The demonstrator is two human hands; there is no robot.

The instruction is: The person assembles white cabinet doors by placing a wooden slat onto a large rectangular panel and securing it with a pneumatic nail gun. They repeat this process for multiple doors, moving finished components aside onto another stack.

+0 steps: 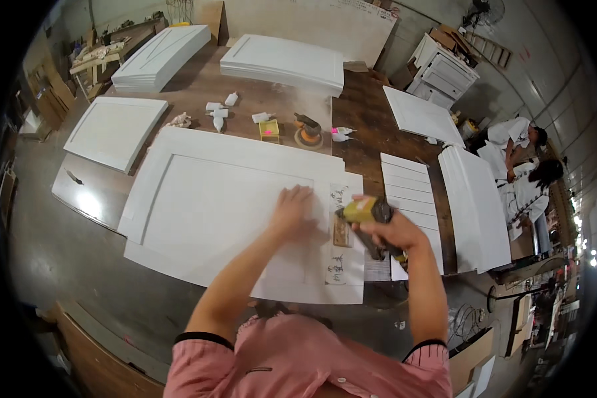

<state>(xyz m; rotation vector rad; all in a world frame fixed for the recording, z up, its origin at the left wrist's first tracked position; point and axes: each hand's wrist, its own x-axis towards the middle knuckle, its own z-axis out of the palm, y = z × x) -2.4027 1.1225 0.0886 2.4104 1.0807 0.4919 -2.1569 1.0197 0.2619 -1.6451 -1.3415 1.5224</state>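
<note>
A large white panel (225, 205) with a recessed centre lies flat on the table in front of me. My left hand (294, 209) rests palm down on it, fingers stretched out, holding nothing. Over the panel's right edge, my right hand (395, 232) is wrapped round the grip of a yellow-and-black pistol-grip power tool (368, 211). The tool's nose points left, above a small brown wooden block (341, 233). That block sits on a pale strip with dark markings (335, 270) along the panel's right side. Whether the nose touches the block I cannot tell.
An orange-based sander (308, 136), a small yellow box (269, 130) and several white bottles (217, 114) stand beyond the panel. Stacked white panels (282, 61) lie at the back, more (474, 205) at the right. A slatted white panel (411, 199) is nearer. Two people work at far right.
</note>
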